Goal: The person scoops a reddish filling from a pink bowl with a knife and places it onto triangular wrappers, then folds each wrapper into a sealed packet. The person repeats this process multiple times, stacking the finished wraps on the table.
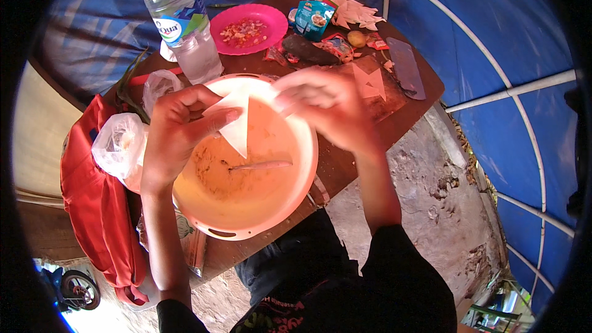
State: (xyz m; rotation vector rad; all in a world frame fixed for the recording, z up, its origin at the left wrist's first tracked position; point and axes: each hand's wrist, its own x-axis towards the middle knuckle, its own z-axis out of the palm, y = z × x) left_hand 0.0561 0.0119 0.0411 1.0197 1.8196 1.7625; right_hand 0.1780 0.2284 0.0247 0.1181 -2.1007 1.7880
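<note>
My left hand [179,126] pinches a thin, pale triangular sheet [236,132] between thumb and fingers, one point hanging down. The sheet is held above a wide, light-coloured plastic basin [306,169]. My right hand [330,102] is beside the sheet, over the basin's far right rim. Motion blurs its curled fingers, so whether they grip anything is unclear. Inside the basin lies a spoon-like utensil [268,165], with dark specks and smears around it. Similar pale triangular pieces [370,83] rest on a board at the right.
Beyond the basin stand a large water bottle [185,37] and a pink plate [222,21] of chopped bits. A teal packet [312,21], pale sheets [354,12] and a flat blade-like object [407,68] lie farther right. Plastic bags [117,145] and red cloth [98,203] are left.
</note>
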